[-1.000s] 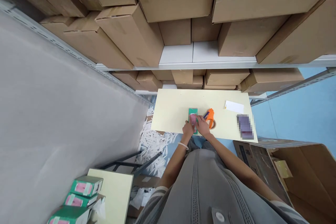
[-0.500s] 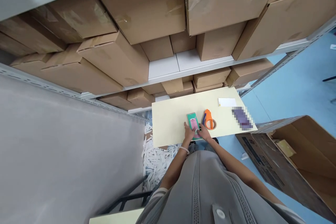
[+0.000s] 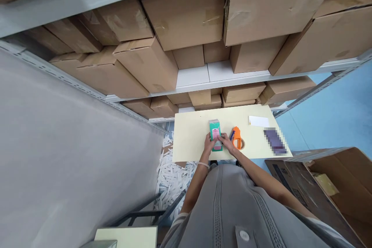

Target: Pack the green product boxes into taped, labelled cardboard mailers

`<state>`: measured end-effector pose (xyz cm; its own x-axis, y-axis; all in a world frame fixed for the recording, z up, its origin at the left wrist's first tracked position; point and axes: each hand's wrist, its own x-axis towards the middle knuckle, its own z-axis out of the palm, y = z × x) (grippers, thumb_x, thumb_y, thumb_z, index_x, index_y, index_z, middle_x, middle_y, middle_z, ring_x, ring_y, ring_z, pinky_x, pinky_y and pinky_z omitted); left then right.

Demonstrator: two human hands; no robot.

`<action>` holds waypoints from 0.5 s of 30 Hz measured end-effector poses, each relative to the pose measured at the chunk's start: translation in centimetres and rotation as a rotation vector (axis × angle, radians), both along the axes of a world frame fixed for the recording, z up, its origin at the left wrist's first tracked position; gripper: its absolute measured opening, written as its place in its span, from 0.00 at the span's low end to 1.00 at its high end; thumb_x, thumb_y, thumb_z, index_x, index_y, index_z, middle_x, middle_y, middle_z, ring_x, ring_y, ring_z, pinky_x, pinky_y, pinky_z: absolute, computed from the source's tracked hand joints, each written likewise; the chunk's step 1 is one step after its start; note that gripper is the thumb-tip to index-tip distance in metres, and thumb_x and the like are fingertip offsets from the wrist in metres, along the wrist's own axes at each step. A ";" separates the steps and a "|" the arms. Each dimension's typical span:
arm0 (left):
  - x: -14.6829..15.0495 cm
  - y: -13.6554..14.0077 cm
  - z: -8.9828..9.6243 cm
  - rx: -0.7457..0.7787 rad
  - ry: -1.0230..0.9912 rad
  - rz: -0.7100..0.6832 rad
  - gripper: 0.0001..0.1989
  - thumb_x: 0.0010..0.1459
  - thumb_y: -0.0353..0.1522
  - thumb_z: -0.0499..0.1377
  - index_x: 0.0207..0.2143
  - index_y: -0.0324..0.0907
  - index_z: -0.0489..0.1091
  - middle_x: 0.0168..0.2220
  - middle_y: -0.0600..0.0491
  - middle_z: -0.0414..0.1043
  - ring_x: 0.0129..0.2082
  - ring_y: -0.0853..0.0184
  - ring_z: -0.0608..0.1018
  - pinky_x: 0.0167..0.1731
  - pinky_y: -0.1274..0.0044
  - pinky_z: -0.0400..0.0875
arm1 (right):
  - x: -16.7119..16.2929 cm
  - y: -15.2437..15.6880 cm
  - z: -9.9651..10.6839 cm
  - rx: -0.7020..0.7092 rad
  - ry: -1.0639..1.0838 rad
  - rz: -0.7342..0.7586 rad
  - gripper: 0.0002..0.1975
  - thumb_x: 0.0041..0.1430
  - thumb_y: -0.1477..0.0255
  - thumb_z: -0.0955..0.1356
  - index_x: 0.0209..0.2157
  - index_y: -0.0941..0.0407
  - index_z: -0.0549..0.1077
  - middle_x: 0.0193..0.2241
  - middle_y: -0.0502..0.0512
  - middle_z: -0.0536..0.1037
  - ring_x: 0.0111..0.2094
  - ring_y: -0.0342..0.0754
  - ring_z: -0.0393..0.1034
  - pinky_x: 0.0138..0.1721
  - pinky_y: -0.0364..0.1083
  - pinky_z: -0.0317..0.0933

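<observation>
A small green and pink box (image 3: 215,127) stands out against the pale table, held from both sides near its lower half. My left hand (image 3: 208,143) grips its left edge, with the thumb over the front. From the right, my right hand (image 3: 227,142) closes on the other edge, its thumb also on the printed face. The far end of the box looks greyish, like a flap or end panel. Just right of my right hand lies an orange tape dispenser (image 3: 236,137) with a roll of tape (image 3: 243,144) beside it.
The cream table (image 3: 188,135) also carries a white card (image 3: 258,121) and a blurred-out dark rectangle (image 3: 275,141). Behind it rise shelves with cardboard boxes (image 3: 186,19). A large open carton (image 3: 299,186) stands right; shredded paper (image 3: 174,174) covers the floor at left.
The box has been raised off the table or tipped up, and its far end now shows. Both hands have shifted their hold along its sides. My view has tilted slightly.
</observation>
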<state>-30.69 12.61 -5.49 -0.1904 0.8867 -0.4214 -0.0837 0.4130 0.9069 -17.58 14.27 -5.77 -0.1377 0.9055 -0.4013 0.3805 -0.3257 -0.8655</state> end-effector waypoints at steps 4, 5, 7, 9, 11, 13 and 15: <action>0.1 0.9 0.8 0.047 -0.082 0.121 0.27 0.54 0.53 0.59 0.45 0.41 0.66 0.50 0.42 0.73 0.49 0.59 0.76 0.46 0.69 0.73 | 0.1 1.4 0.5 0.016 0.079 -0.011 0.24 0.65 0.51 0.55 0.52 0.51 0.66 0.42 0.56 0.76 0.42 0.50 0.73 0.43 0.47 0.69; 0.3 1.0 0.9 0.042 -0.101 0.132 0.28 0.54 0.55 0.58 0.44 0.41 0.66 0.48 0.43 0.73 0.49 0.59 0.76 0.45 0.69 0.73 | 0.3 1.7 0.6 0.018 0.087 -0.010 0.25 0.65 0.51 0.54 0.52 0.51 0.66 0.41 0.56 0.76 0.42 0.50 0.73 0.43 0.47 0.68; 0.7 1.1 1.3 0.032 -0.165 0.148 0.30 0.54 0.58 0.56 0.43 0.42 0.66 0.48 0.44 0.73 0.49 0.59 0.76 0.44 0.69 0.73 | 0.6 2.2 0.6 0.015 0.104 -0.020 0.26 0.66 0.51 0.54 0.53 0.52 0.66 0.39 0.56 0.77 0.42 0.51 0.73 0.43 0.48 0.68; 1.0 1.1 1.9 0.028 -0.228 0.145 0.31 0.54 0.60 0.53 0.42 0.42 0.67 0.49 0.44 0.73 0.51 0.59 0.75 0.45 0.70 0.73 | 1.0 2.4 0.7 0.002 0.126 -0.045 0.27 0.65 0.51 0.55 0.54 0.52 0.67 0.38 0.58 0.77 0.43 0.52 0.73 0.43 0.48 0.68; 1.0 1.1 2.5 0.010 -0.258 0.139 0.32 0.55 0.60 0.50 0.40 0.42 0.70 0.50 0.44 0.74 0.54 0.57 0.74 0.45 0.70 0.72 | 1.4 2.4 0.8 -0.016 0.133 -0.061 0.28 0.65 0.51 0.54 0.54 0.53 0.68 0.39 0.59 0.78 0.43 0.52 0.73 0.43 0.49 0.68; 0.9 1.3 3.0 -0.040 -0.248 0.160 0.33 0.57 0.60 0.47 0.37 0.41 0.71 0.48 0.42 0.75 0.54 0.55 0.73 0.45 0.69 0.71 | 1.7 2.5 1.0 -0.033 0.121 -0.041 0.30 0.66 0.51 0.52 0.54 0.54 0.69 0.38 0.59 0.78 0.42 0.52 0.74 0.42 0.48 0.68; 0.7 1.5 3.2 -0.125 -0.213 0.208 0.33 0.58 0.60 0.45 0.36 0.40 0.71 0.46 0.40 0.76 0.53 0.53 0.74 0.43 0.69 0.71 | 1.9 2.5 1.1 -0.052 0.110 0.003 0.29 0.66 0.51 0.51 0.52 0.54 0.69 0.36 0.58 0.78 0.40 0.51 0.74 0.41 0.47 0.68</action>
<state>-29.96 14.14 -2.24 -0.2579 0.7766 -0.5747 -0.3602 0.4747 0.8031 -15.66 16.75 -4.63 -0.1860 0.8836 -0.4297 0.2849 -0.3700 -0.8843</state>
